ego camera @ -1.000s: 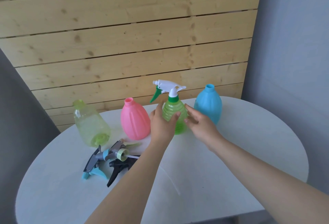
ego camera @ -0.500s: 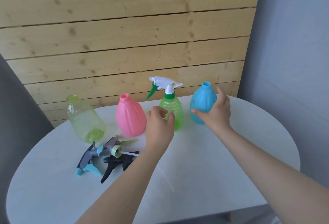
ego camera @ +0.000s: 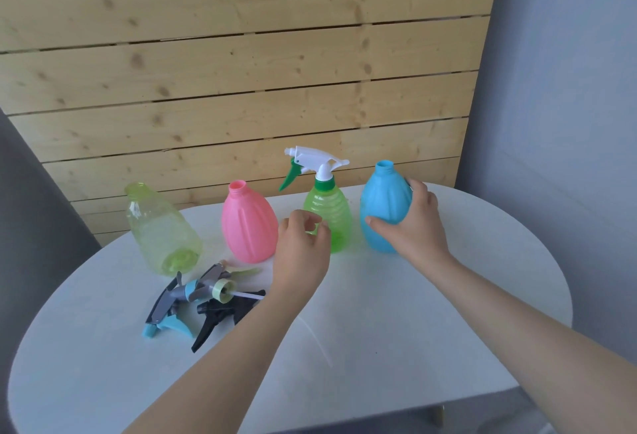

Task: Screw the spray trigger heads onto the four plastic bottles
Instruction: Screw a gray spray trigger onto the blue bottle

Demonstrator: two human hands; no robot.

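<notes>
Four bottles stand in a row at the back of the white table (ego camera: 396, 330). The green bottle (ego camera: 332, 213) carries a white and green trigger head (ego camera: 312, 163). The blue bottle (ego camera: 384, 206), the pink bottle (ego camera: 248, 225) and the clear yellow-green bottle (ego camera: 162, 230) have bare necks. My right hand (ego camera: 412, 226) grips the blue bottle around its lower body. My left hand (ego camera: 301, 249) hovers just in front of the green bottle, fingers curled, holding nothing. A pile of loose trigger heads (ego camera: 203, 302) in grey, blue, light green and black lies at the front left.
A wooden slat wall (ego camera: 241, 71) rises right behind the bottles. A grey wall (ego camera: 568, 88) stands to the right. The table's rounded edge runs close along the bottom of the view.
My left hand has let go of the green bottle and drawn back a little. My right hand has moved right and closed around the blue bottle.
</notes>
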